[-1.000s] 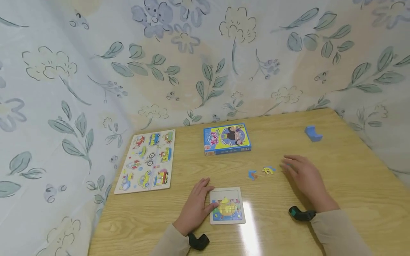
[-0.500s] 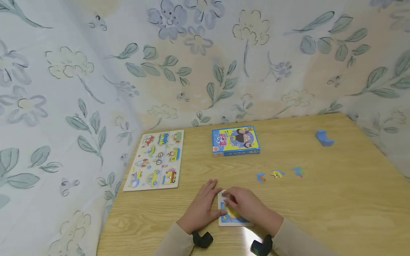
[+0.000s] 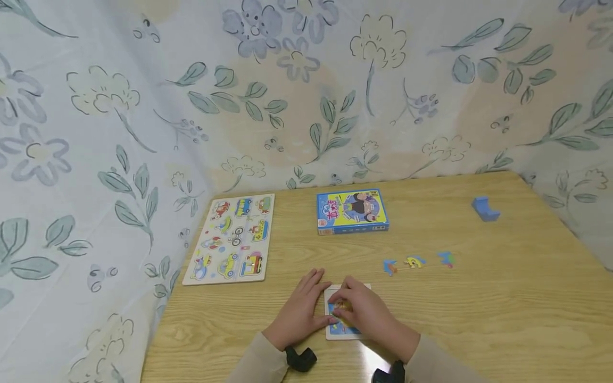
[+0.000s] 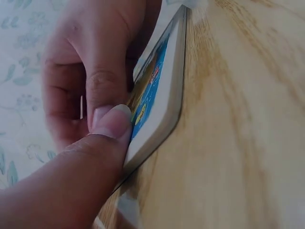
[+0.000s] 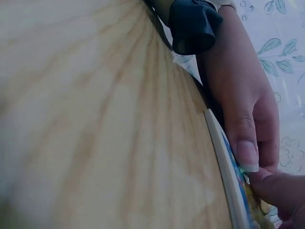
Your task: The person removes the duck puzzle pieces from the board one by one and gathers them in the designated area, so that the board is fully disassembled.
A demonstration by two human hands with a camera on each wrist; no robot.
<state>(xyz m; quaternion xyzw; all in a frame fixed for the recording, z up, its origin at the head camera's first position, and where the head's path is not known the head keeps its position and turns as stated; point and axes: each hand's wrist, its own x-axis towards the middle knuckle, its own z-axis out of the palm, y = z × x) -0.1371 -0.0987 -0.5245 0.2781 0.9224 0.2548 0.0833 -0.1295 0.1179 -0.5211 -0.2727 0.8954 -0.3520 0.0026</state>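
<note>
A small wooden jigsaw puzzle board (image 3: 342, 337) with a blue and yellow picture lies on the table between both hands. My left hand (image 3: 298, 315) rests along its left edge with fingers extended, the thumb lying on the picture. Over the board my right hand (image 3: 372, 316) curls, and its thumb and fingertips pinch at a puzzle piece (image 3: 342, 305), mostly hidden by the fingers. In the left wrist view, the right hand (image 4: 107, 47) meets the left thumb close over the picture. Three loose puzzle pieces lie in a row beyond the board, one of them yellow (image 3: 414, 261).
A larger peg puzzle board (image 3: 230, 239) with vehicle pictures lies to the left. Behind the hands sits a blue and yellow box (image 3: 353, 211). At the far right stands a blue notched block (image 3: 486, 208). A floral cloth (image 3: 268, 106) rises along the table's back edge.
My right hand has come from beside the loose pieces over to the board, then its fingers slid slightly toward the near side. The left hand stays at the board.
</note>
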